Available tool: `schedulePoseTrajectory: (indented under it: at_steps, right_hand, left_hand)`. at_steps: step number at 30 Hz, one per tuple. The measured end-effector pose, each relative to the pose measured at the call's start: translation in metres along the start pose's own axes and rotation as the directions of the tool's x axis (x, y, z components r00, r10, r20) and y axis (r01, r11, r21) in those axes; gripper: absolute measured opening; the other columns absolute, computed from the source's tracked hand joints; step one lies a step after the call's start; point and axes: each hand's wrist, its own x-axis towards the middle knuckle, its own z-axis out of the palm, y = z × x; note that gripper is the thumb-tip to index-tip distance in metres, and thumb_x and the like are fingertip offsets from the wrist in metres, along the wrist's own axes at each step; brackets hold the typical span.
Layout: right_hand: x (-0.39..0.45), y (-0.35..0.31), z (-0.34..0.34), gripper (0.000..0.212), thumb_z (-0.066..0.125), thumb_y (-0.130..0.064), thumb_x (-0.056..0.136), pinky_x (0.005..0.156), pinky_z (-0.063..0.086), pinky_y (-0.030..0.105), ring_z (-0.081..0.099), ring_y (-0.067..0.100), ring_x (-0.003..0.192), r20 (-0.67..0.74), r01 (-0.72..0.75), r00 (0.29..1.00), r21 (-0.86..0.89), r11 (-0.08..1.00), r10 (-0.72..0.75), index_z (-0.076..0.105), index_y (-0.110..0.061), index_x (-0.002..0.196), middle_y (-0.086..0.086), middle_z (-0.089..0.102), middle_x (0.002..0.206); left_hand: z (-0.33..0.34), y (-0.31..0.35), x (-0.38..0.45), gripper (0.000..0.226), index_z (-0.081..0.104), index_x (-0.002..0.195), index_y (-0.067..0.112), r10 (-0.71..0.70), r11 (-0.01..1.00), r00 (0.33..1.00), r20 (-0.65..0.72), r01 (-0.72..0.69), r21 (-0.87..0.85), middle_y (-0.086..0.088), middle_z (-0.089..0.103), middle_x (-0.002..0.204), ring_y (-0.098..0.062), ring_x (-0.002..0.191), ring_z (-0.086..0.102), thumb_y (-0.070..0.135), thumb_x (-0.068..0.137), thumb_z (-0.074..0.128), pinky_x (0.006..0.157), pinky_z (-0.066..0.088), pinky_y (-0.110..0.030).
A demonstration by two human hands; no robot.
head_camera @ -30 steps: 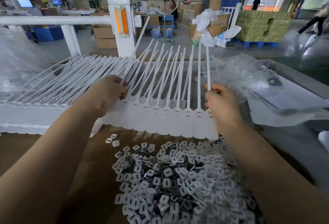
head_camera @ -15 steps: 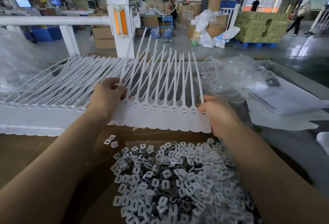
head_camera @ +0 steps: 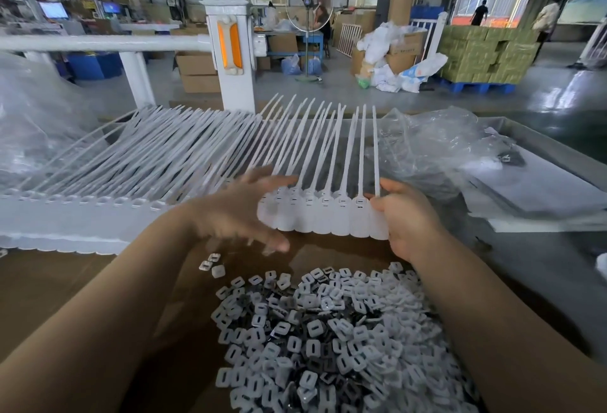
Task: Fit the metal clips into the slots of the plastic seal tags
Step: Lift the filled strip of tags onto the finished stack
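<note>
A joined strip of white plastic seal tags (head_camera: 325,215) with long thin tails pointing away from me lies across the brown work surface. My right hand (head_camera: 405,218) pinches the strip's right end, thumb on top. My left hand (head_camera: 243,212) is blurred with motion at the strip's left end, fingers spread and fairly straight, touching the tags. A heap of small white and dark metal clips (head_camera: 328,337) lies in front of me, below both hands. A longer row of seal tags (head_camera: 98,202) stretches to the left.
Crumpled clear plastic bags (head_camera: 427,149) lie to the right, beside flat packets (head_camera: 542,189) on the grey table. A white railing post (head_camera: 230,51) stands behind the tags. More plastic wrap (head_camera: 33,130) sits far left. Three loose clips (head_camera: 210,264) lie near my left forearm.
The strip has come down and toward me onto the surface. My left hand let go of the tails and opened, sliding right along the tag heads. My right hand shifted to the strip's end.
</note>
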Motion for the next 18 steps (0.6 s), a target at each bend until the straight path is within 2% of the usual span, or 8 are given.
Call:
schedulePoseTrajectory:
  at_steps: [2,4,7,8,10,11,13,18]
  right_hand:
    - [-0.002,-0.002,0.000,0.062,0.047,0.012,0.092,0.094,0.054,0.049,0.067,0.028,0.105,0.023,0.009,1.000,0.017,1.000,-0.009,0.049,-0.021,0.144,-0.002,0.067,0.107]
    - [-0.001,-0.003,0.000,0.070,0.049,0.010,0.092,0.098,0.050,0.038,0.061,0.020,0.117,0.072,0.045,0.996,0.002,0.999,-0.045,0.036,-0.026,0.152,0.001,0.059,0.134]
    - [-0.008,-0.004,0.002,0.081,0.057,-0.004,0.094,0.069,0.048,0.015,0.058,0.012,0.115,0.193,0.176,0.973,-0.276,0.945,-0.125,0.018,-0.041,0.155,-0.003,0.027,0.162]
    - [-0.012,-0.003,0.002,0.083,0.061,-0.012,0.094,0.062,0.048,0.013,0.060,0.011,0.106,0.245,0.267,0.954,-0.431,0.862,-0.172,0.015,-0.046,0.154,-0.002,0.020,0.164]
    - [-0.014,0.003,0.004,0.080,0.065,-0.033,0.092,0.088,0.051,0.033,0.045,0.022,0.124,0.340,0.426,0.904,-0.692,0.583,-0.257,0.015,-0.054,0.151,0.000,0.006,0.166]
    - [-0.015,0.006,0.005,0.076,0.063,-0.044,0.091,0.108,0.035,0.049,0.027,0.027,0.142,0.354,0.448,0.892,-0.780,0.437,-0.283,0.016,-0.057,0.149,-0.001,-0.001,0.167]
    - [-0.018,0.011,0.008,0.070,0.058,-0.055,0.091,0.117,-0.002,0.058,-0.004,0.036,0.150,0.378,0.462,0.851,-0.868,0.180,-0.364,0.016,-0.061,0.148,-0.004,-0.011,0.166]
    - [-0.017,0.019,0.013,0.052,0.041,-0.060,0.097,0.109,-0.022,0.054,-0.013,0.033,0.150,0.517,0.555,0.783,-0.832,0.013,-0.346,0.019,-0.065,0.144,-0.014,-0.017,0.163]
  left_hand:
    - [0.012,0.000,0.005,0.103,0.014,0.145,0.062,0.044,0.993,0.998,-0.038,-0.040,0.108,0.020,-0.004,0.162,-0.017,0.150,-0.006,0.063,0.064,0.078,0.115,-0.006,-0.052]
    - [0.021,-0.001,0.009,0.086,0.018,0.148,0.057,0.053,0.982,0.985,-0.164,-0.021,0.190,0.012,0.004,0.164,-0.016,0.151,-0.004,0.057,0.079,0.070,0.116,-0.009,-0.046]
    - [0.027,-0.002,0.011,0.072,0.023,0.150,0.050,0.047,0.966,0.966,-0.253,0.020,0.256,0.008,0.013,0.164,-0.016,0.152,0.001,0.056,0.089,0.060,0.119,-0.004,-0.049]
    - [0.029,-0.002,0.012,0.069,0.024,0.150,0.047,0.042,0.957,0.960,-0.276,0.041,0.288,0.007,0.015,0.164,-0.017,0.152,0.002,0.056,0.090,0.057,0.121,-0.002,-0.050]
    - [0.034,-0.003,0.014,0.065,0.027,0.151,0.041,0.020,0.938,0.940,-0.341,0.101,0.332,0.005,0.021,0.163,-0.020,0.152,0.006,0.056,0.093,0.053,0.122,0.001,-0.053]
    - [0.037,-0.003,0.016,0.064,0.029,0.151,0.038,0.003,0.931,0.929,-0.370,0.132,0.339,0.004,0.023,0.162,-0.021,0.152,0.006,0.056,0.094,0.051,0.121,0.003,-0.053]
    - [0.041,-0.002,0.018,0.061,0.033,0.150,0.035,-0.026,0.923,0.910,-0.413,0.181,0.341,0.003,0.027,0.161,-0.022,0.152,0.008,0.056,0.095,0.049,0.121,0.003,-0.052]
    - [0.048,-0.002,0.019,0.058,0.041,0.145,0.032,-0.064,0.909,0.877,-0.476,0.248,0.336,0.003,0.034,0.157,-0.023,0.151,0.012,0.061,0.095,0.044,0.120,0.004,-0.051]
